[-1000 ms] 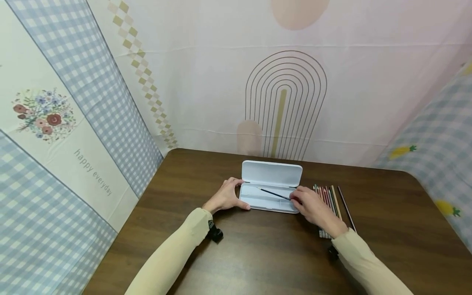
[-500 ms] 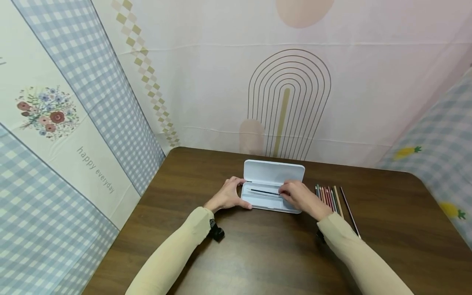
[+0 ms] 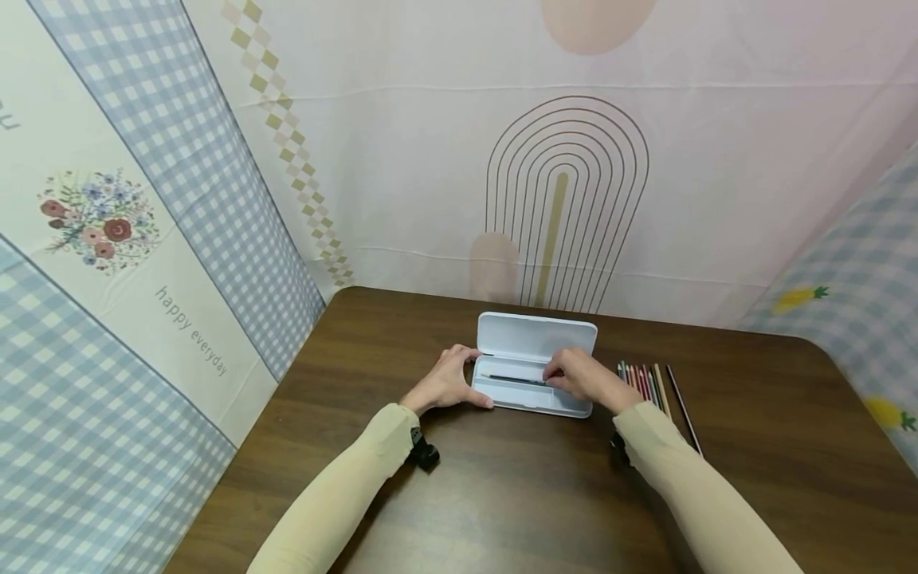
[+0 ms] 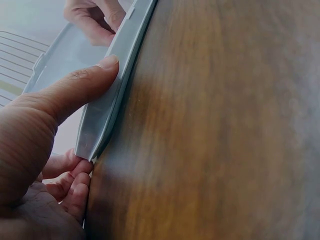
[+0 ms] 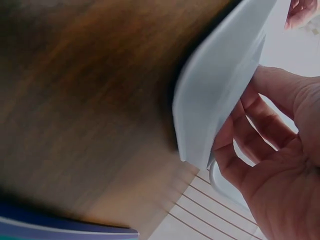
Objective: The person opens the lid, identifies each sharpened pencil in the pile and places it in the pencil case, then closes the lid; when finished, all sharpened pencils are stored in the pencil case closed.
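Observation:
A pale blue-white pencil case (image 3: 536,336) lies with its lid raised near the far side of the table. My left hand (image 3: 448,381) holds its left end, thumb on the front side and fingers round the back corner; the left wrist view shows the thumb on the case wall (image 4: 102,117). Inside the back compartment, a black pencil (image 3: 511,379) lies nearly level with its pale tip to the left. My right hand (image 3: 582,376) pinches that pencil's right end; in the right wrist view the case wall (image 5: 210,95) hides the fingertips.
Several coloured pencils (image 3: 639,379) lie in a row right of the case, partly hidden by my right forearm. One dark pencil (image 3: 685,412) lies apart at their right. The brown table (image 3: 495,494) ends at a patterned cloth backdrop (image 3: 402,199).
My right hand has moved left and carried the black pencil from a slant above the case down into its back compartment. My left hand keeps its hold on the case.

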`<move>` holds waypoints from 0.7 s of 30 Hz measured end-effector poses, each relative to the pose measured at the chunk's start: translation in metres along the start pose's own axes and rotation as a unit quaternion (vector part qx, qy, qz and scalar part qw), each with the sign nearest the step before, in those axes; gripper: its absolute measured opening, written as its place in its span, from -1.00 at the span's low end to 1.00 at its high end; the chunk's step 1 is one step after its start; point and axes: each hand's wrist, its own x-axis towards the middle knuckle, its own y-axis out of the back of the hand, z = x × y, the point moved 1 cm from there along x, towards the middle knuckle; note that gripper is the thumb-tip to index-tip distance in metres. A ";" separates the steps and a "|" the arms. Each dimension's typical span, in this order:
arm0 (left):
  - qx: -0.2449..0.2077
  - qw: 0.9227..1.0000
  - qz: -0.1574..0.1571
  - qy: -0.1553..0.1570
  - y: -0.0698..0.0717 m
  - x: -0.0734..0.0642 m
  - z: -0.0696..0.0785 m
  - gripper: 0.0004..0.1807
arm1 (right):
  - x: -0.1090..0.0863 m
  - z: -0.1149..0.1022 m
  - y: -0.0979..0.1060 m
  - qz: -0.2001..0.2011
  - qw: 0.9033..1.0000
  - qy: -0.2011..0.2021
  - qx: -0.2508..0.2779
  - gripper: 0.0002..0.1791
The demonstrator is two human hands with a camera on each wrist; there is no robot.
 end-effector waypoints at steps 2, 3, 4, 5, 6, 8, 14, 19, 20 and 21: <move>0.001 1.000 0.001 0.000 0.000 0.000 0.001 0.13 | 0.001 0.000 0.001 -0.004 1.000 -0.006 0.003 -0.89; 0.001 1.000 0.001 0.000 0.000 -0.001 0.001 0.14 | 0.001 0.000 0.001 -0.003 1.000 -0.007 0.002 -0.89; 0.000 1.000 0.001 0.001 0.000 -0.001 0.001 0.14 | 0.002 0.000 0.001 -0.002 1.000 -0.006 0.002 -0.90; -0.001 1.000 0.002 0.002 0.000 -0.001 0.002 0.14 | 0.002 0.000 0.001 -0.001 1.000 -0.008 0.002 -0.90; -0.001 1.000 0.002 0.002 0.000 -0.002 0.001 0.14 | 0.002 0.000 0.002 -0.001 1.000 -0.007 0.002 -0.90; -0.001 1.000 0.001 0.002 0.000 -0.001 0.001 0.14 | 0.002 0.000 0.002 0.000 1.000 -0.005 0.000 -0.89; -0.003 1.000 -0.005 0.005 0.000 -0.002 0.000 0.14 | 0.003 0.001 -0.001 0.001 1.000 -0.002 -0.009 -0.88; -0.005 1.000 -0.005 0.007 0.000 -0.002 -0.001 0.13 | 0.002 0.001 -0.003 0.006 1.000 -0.008 -0.016 -0.87; -0.007 1.000 -0.005 0.007 0.000 -0.002 -0.001 0.13 | 0.002 0.001 -0.004 0.009 1.000 -0.010 -0.017 -0.87; -0.006 1.000 -0.005 0.006 0.000 -0.002 0.000 0.13 | 0.001 0.001 -0.004 0.011 1.000 -0.011 -0.019 -0.87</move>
